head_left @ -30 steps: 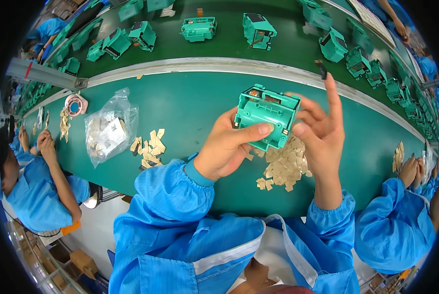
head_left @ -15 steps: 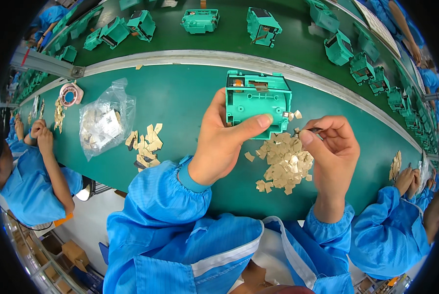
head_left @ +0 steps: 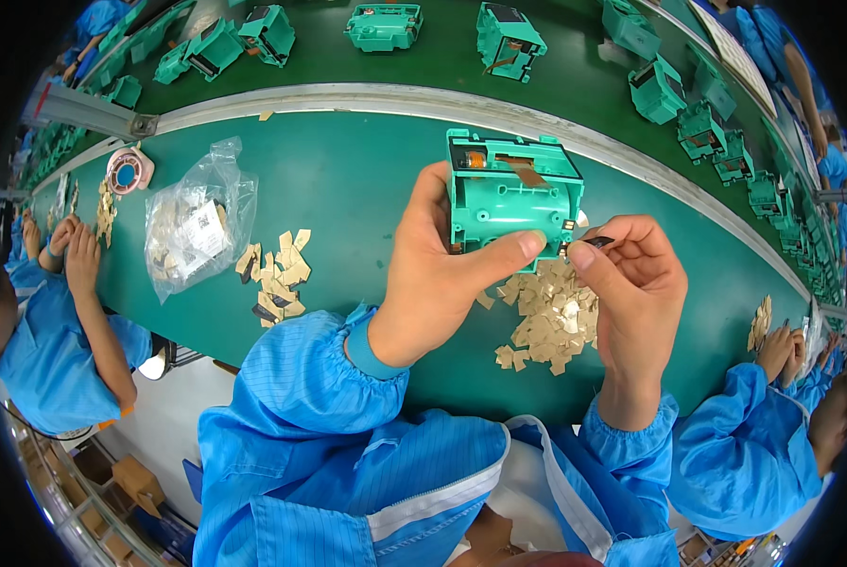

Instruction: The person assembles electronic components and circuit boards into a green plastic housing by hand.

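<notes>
My left hand [head_left: 442,260] is closed round a teal plastic housing [head_left: 513,210], its thumb lying across the lower front. An orange coil-like part and a brown flat flex strip [head_left: 526,173] show in the top of the housing. Thumb and fingers of my right hand [head_left: 636,283] pinch a small dark piece [head_left: 599,242], held close against the housing's lower right corner. Below both hands lies a heap of small beige paper-like pieces [head_left: 551,321], partly hidden by the housing and my right hand.
Left of my arm lie more beige and dark pieces [head_left: 280,279], a clear plastic bag [head_left: 201,222] and a tape roll [head_left: 129,171]. Beyond a pale metal rail [head_left: 348,99] runs a green belt with several teal housings [head_left: 384,26]. Co-workers in blue sit at both sides.
The housing has shifted slightly right and tilted, showing more of its top. My right hand has brought the dark piece closer to the housing's corner. Housings on the belt appear slightly shifted.
</notes>
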Tool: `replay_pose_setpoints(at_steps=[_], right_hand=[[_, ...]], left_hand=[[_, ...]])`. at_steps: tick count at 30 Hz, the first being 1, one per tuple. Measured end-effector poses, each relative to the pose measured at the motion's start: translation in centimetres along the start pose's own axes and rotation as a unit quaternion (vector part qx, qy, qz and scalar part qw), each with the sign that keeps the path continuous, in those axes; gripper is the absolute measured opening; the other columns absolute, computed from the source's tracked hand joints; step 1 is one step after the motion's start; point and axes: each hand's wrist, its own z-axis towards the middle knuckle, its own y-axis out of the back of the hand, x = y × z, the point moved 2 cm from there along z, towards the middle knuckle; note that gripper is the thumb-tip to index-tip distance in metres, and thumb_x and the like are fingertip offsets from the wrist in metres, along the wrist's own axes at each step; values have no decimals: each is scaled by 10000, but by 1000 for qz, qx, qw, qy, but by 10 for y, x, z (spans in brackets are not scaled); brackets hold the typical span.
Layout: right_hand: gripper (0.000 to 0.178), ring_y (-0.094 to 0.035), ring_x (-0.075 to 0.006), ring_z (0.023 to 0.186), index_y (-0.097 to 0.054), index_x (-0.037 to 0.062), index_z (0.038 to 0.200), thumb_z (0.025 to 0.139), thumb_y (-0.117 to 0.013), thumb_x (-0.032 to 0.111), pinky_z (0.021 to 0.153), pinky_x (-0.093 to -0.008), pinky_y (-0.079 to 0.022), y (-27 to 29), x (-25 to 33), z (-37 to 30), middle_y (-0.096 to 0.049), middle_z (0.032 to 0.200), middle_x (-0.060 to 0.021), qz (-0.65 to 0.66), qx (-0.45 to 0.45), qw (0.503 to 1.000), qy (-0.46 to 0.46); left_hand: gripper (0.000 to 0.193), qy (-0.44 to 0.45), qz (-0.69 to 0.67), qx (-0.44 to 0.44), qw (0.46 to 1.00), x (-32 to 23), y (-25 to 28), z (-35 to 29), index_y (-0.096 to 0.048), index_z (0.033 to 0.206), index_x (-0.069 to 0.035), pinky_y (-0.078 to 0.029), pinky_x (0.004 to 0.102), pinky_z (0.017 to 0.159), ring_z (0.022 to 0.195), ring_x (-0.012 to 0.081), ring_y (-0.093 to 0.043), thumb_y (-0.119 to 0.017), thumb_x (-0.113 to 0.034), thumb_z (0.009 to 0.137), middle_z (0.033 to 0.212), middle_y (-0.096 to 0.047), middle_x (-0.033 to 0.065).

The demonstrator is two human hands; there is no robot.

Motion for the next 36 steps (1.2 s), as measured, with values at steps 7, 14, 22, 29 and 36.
replay_pose_setpoints(at_steps=[7,14,22,29,36], right_hand=[[197,-575,-82,753,-554,-29,905,769,-686,-81,672,-197,-485,-3,2,-1,-603,832,-59,-48,-14,998,27],[194,-588,-87,737,-546,-36,906,776,-684,-77,652,-198,-485,-6,6,-4,-607,831,-59,-102,-30,994,30],[190,-587,-86,730,-544,-36,904,778,-681,-79,647,-196,-480,-4,5,-5,-607,822,-59,-114,-26,992,42],[202,-587,-85,742,-548,-36,909,769,-686,-86,660,-196,-479,-3,5,-3,-611,822,-59,-113,-26,993,23],[222,-584,-85,751,-554,-31,917,756,-694,-94,677,-199,-480,1,0,3,-615,829,-58,-28,4,1000,2]], left_hand=[[530,8,-1,7,1000,-1,1,0,-390,1156,12,-503,288,828,1000,153,-586,-737,-40,758,1089,-578,116],[511,-13,16,1,1000,-2,-3,-2,-389,1145,14,-486,302,863,1007,159,-584,-725,-20,761,1093,-576,124],[498,-21,49,-3,999,-5,-3,-3,-389,1139,15,-481,304,868,1016,163,-580,-712,2,759,1091,-575,122],[504,10,23,3,1000,2,4,3,-414,1144,15,-502,295,828,995,162,-590,-728,-19,751,1077,-582,120],[586,64,-36,26,997,-4,-1,2,-411,1224,1,-514,314,840,987,180,-610,-738,-14,737,1114,-589,117]])
